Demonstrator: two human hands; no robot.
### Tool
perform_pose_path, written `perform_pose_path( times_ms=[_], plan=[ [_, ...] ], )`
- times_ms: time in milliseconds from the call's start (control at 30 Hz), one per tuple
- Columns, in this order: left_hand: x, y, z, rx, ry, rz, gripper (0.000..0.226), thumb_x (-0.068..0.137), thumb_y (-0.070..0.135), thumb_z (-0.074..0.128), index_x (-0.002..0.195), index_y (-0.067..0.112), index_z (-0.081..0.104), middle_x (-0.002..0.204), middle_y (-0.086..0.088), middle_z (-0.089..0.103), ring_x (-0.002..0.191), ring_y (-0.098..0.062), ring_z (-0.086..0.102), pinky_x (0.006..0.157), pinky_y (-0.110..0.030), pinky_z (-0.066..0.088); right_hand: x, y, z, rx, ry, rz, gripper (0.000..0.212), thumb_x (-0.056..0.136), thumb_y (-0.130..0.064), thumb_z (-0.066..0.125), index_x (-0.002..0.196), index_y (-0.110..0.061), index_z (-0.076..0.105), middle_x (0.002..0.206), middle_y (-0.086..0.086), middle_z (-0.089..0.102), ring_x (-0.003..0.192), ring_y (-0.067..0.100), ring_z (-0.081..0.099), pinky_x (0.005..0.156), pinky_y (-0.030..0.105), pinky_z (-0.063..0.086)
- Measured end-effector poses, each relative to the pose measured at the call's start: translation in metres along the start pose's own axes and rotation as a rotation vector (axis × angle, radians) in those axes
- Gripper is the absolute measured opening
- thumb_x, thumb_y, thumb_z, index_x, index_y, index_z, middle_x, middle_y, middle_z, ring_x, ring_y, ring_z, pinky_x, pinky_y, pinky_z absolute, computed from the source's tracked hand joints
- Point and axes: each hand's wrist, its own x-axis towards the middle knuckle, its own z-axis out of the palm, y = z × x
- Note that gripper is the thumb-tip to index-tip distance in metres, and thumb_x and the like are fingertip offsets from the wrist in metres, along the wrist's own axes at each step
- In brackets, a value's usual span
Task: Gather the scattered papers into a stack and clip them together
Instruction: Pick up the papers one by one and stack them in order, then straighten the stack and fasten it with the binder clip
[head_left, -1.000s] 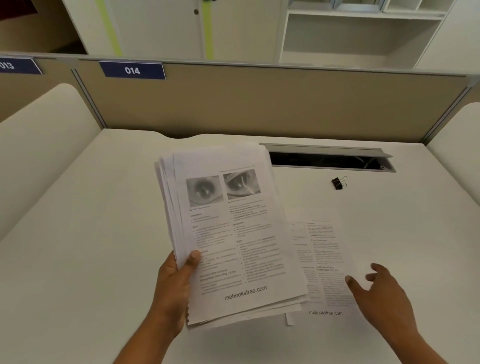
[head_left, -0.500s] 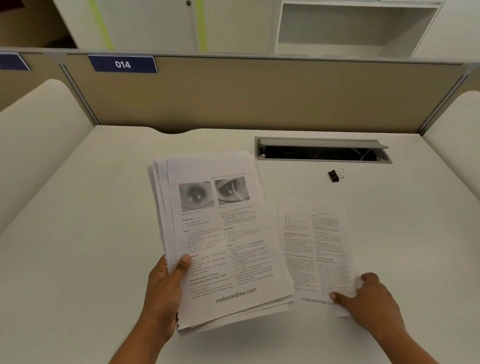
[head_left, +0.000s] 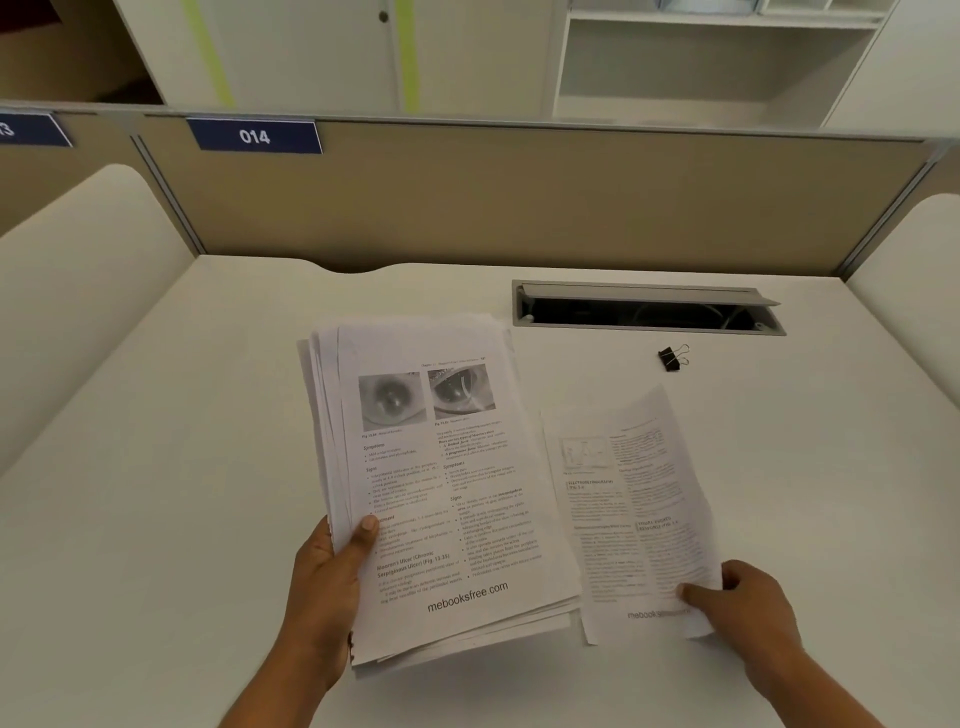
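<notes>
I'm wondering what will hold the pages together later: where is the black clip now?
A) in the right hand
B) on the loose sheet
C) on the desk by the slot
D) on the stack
C: the clip lies alone on the desk, near the slot.

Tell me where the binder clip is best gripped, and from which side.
Probably the binder clip by its wire handles, which stick out rightward from its black body as it lies on the desk; come from the right side, pinching both handles together.
</notes>
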Motion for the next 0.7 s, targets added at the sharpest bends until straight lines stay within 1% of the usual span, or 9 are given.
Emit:
perform_pose_path(
  times_ms=[67, 133, 167, 200, 300, 367, 533, 600, 700],
  plan=[
    [0.000, 0.001, -0.001, 0.002, 0.008, 0.003, 0.017, 0.100, 0.019, 0.058, 0.112, 0.026, 0.068, 0.099, 0.002, 0.080, 0.092, -0.025, 0.075, 0.066, -0.035, 0.060, -0.001, 0.000, -0.002, 0.147, -0.001, 0.048, 0.028, 0.072, -0.001, 0.082, 0.090, -0.001, 0.060, 0.086, 0.017, 0.071, 0.073, 0.034, 0.068, 0.066, 0.046, 0.059],
    [0.001, 0.002, -0.002, 0.002, 0.009, 0.006, 0.016, 0.100, 0.020, 0.057, 0.111, 0.026, 0.068, 0.099, 0.001, 0.080, 0.092, -0.025, 0.074, 0.065, -0.035, 0.060, -0.003, 0.000, -0.005, 0.304, -0.023, 0.111, 0.043, 0.070, 0.006, 0.082, 0.104, 0.004, 0.056, 0.097, 0.022, 0.069, 0.075, 0.033, 0.068, 0.059, 0.036, 0.056],
    [0.001, 0.002, -0.002, 0.002, 0.007, 0.007, 0.016, 0.100, 0.020, 0.057, 0.110, 0.026, 0.068, 0.100, 0.001, 0.080, 0.092, -0.025, 0.074, 0.065, -0.035, 0.060, -0.004, 0.000, -0.006, 0.346, -0.029, 0.125, 0.047, 0.071, 0.006, 0.082, 0.109, 0.003, 0.056, 0.099, 0.023, 0.068, 0.076, 0.033, 0.068, 0.058, 0.032, 0.053],
    [0.001, 0.002, -0.002, 0.000, 0.006, 0.006, 0.016, 0.100, 0.020, 0.057, 0.110, 0.026, 0.068, 0.100, 0.000, 0.080, 0.092, -0.026, 0.074, 0.066, -0.036, 0.060, -0.004, 0.000, -0.007, 0.373, -0.037, 0.134, 0.045, 0.073, 0.003, 0.081, 0.111, 0.002, 0.058, 0.099, 0.022, 0.069, 0.076, 0.033, 0.067, 0.058, 0.031, 0.052],
    [0.002, 0.002, -0.002, -0.005, 0.003, 0.002, 0.018, 0.100, 0.020, 0.058, 0.114, 0.025, 0.068, 0.105, -0.003, 0.079, 0.096, -0.029, 0.074, 0.072, -0.038, 0.060, -0.010, -0.005, -0.013, 0.437, -0.082, 0.133, 0.022, 0.086, -0.008, 0.072, 0.107, -0.001, 0.068, 0.085, 0.018, 0.071, 0.065, 0.028, 0.059, 0.058, 0.029, 0.050],
    [0.002, 0.002, -0.003, -0.005, 0.006, 0.005, 0.019, 0.100, 0.019, 0.058, 0.115, 0.024, 0.068, 0.107, -0.004, 0.079, 0.097, -0.029, 0.074, 0.074, -0.039, 0.060, -0.013, -0.009, -0.018, 0.486, -0.095, 0.129, 0.015, 0.093, -0.008, 0.064, 0.106, -0.002, 0.069, 0.085, 0.018, 0.072, 0.065, 0.027, 0.060, 0.060, 0.029, 0.051],
    [0.004, 0.002, -0.004, 0.000, 0.008, 0.011, 0.020, 0.101, 0.018, 0.057, 0.116, 0.024, 0.067, 0.106, -0.003, 0.079, 0.097, -0.029, 0.074, 0.076, -0.042, 0.060, -0.015, -0.015, -0.025, 0.674, -0.056, 0.096, 0.022, 0.097, -0.003, 0.057, 0.117, -0.003, 0.066, 0.094, 0.016, 0.070, 0.074, 0.026, 0.064, 0.061, 0.030, 0.050],
    [0.004, 0.002, -0.005, -0.004, 0.010, 0.008, 0.021, 0.101, 0.018, 0.057, 0.117, 0.024, 0.067, 0.107, -0.003, 0.079, 0.099, -0.029, 0.074, 0.078, -0.042, 0.060, -0.016, -0.018, -0.028, 0.800, -0.035, 0.106, 0.024, 0.097, -0.004, 0.057, 0.120, -0.003, 0.064, 0.096, 0.013, 0.069, 0.076, 0.022, 0.062, 0.056, 0.024, 0.052],
    [0.005, 0.002, -0.005, -0.015, 0.018, 0.001, 0.021, 0.101, 0.018, 0.057, 0.119, 0.023, 0.067, 0.109, -0.003, 0.078, 0.100, -0.030, 0.074, 0.079, -0.042, 0.060, -0.019, -0.025, -0.031, 1.013, -0.052, 0.155, 0.022, 0.098, -0.003, 0.054, 0.118, -0.007, 0.062, 0.097, 0.010, 0.066, 0.078, 0.018, 0.060, 0.044, 0.015, 0.050]
  ],
)
